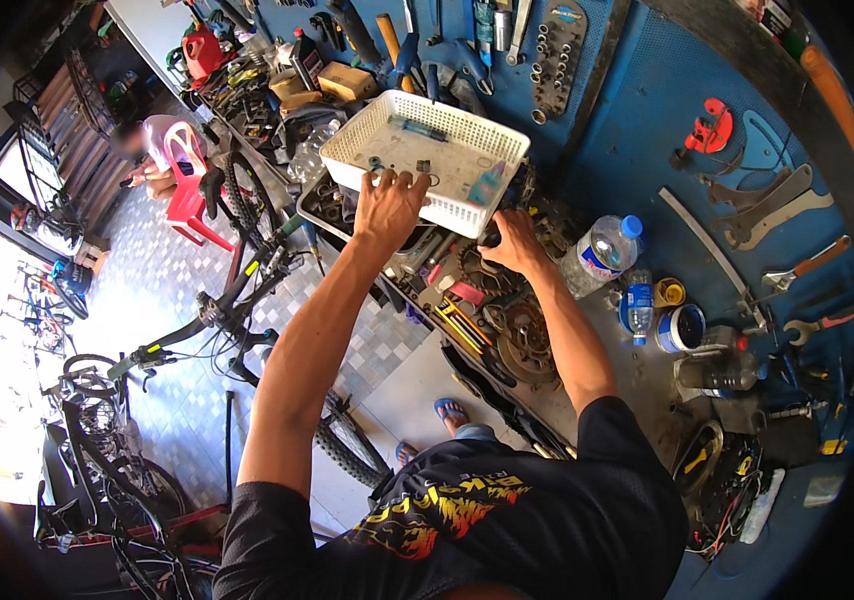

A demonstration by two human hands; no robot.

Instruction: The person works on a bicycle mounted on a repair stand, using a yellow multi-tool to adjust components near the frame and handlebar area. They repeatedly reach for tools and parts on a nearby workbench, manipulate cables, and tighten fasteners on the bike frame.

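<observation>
Left of centre, a black bicycle (237,300) stands on the tiled floor. At upper centre, the left hand (387,205) grips the white plastic basket (427,150) by its near rim; the right hand (512,243) clasps its lower right edge. A water bottle (602,250) lies right of centre.

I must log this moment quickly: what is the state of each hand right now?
Left hand: closed on the near rim of the white plastic basket, fingers over its edge.
Right hand: closed at the basket's lower corner; whether it grips the basket cannot be told.
</observation>
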